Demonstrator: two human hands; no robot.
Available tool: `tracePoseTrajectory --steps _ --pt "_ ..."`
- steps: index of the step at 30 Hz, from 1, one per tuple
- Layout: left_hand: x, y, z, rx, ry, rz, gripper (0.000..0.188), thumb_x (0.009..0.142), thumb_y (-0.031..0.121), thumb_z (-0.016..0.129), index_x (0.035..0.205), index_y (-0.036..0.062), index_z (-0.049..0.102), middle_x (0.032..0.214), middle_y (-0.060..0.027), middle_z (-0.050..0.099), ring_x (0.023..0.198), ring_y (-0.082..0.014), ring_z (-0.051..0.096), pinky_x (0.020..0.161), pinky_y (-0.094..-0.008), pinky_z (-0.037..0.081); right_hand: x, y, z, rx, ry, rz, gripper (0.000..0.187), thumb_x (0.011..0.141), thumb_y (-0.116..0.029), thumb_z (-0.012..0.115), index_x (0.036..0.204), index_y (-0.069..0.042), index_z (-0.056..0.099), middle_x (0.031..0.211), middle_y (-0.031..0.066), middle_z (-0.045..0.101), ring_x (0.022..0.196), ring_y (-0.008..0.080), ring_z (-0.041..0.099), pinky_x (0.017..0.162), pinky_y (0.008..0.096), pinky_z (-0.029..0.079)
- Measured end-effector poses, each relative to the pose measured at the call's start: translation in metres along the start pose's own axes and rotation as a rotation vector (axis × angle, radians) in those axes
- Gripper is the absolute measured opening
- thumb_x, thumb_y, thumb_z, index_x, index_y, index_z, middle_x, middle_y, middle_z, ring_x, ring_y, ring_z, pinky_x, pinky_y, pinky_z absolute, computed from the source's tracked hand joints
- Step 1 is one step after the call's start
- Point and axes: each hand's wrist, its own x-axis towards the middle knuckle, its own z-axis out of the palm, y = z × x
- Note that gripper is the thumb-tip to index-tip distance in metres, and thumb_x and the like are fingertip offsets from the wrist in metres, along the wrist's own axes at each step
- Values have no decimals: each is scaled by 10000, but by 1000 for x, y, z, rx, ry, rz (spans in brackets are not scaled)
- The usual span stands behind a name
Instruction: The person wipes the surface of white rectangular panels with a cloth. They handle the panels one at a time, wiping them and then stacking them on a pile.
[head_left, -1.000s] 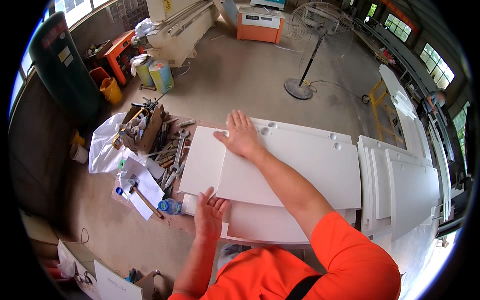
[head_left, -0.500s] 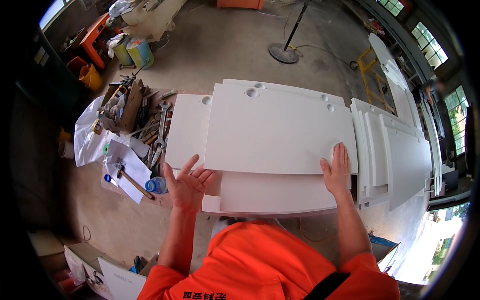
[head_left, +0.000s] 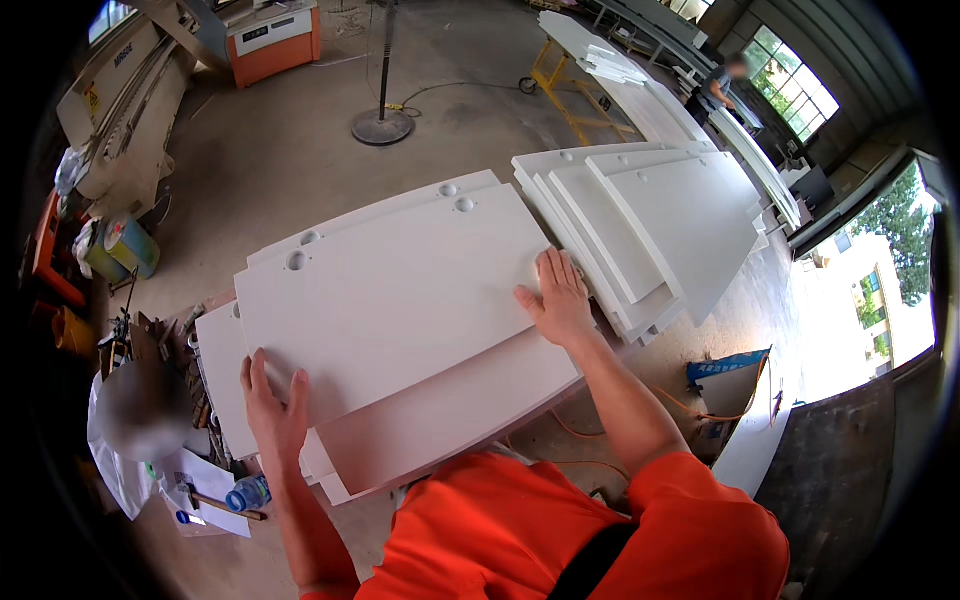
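A white cabinet panel (head_left: 400,290) with round hinge holes near its far edge lies on top of other white panels on a low table. My left hand (head_left: 272,405) is at its left end, fingers apart along the edge and thumb over the top face. Near the right end, my right hand (head_left: 560,300) lies flat on the panel, fingers stretched out. Something pale shows at the fingertips of that hand, too small to make out. Beneath the near edge, a lower white panel (head_left: 450,410) sticks out towards me.
More white panels (head_left: 690,220) are stacked at the right. At the left lie a hammer (head_left: 225,507), a blue-capped plastic bottle (head_left: 248,493) and jumbled tools. A round-based stand (head_left: 383,127) is on the floor beyond. A person (head_left: 715,90) works at the far right.
My view has swung to the right. My left hand, earlier raised palm up off the panel's near left corner, has come down onto its left edge. The right hand stays at the right end.
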Motion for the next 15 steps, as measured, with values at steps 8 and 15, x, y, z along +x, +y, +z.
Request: tracePoseTrajectory --steps 8,15 --pt "-2 -1 6 244 -73 23 818 937 361 753 1586 31 379 1584 -396 356 1436 -564 419 1137 -545 433 27 -54 24 41 -152 -320 1022 1017 -736 394 1626 62 200 1701 252 232 1601 406 167 1311 492 134" --pt "3 6 9 234 -65 10 832 911 331 787 1583 44 390 1593 -372 364 1432 -549 433 1137 -532 440 185 -11 41 53 -213 56 968 1019 -729 398 1614 22 265 1709 208 224 1601 364 173 1302 465 188"
